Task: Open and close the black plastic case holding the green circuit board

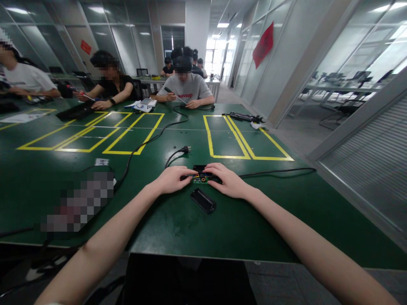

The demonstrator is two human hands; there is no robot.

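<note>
A small green circuit board (201, 179) with colored wires and a round coil lies between my two hands, in front of a black casing part (199, 168). My left hand (174, 179) grips the board's left side between thumb and fingers. From the right, my right hand (225, 179) holds the other side, its fingers bent over the wires. Nearer to me, a black hollow cover (203, 201) lies tilted, open side up. Black cable runs out on both sides; a plug (185, 149) rests beyond my left hand. The fingertips partly hide the board's ends.
On the green table (165, 237) are yellow tape outlines (222, 157), a long cable (129, 163) and a blurred-out object (79, 203) at left. Black tools (244, 117) lie at the far right. Across the table, people (186, 89) work with screwdrivers.
</note>
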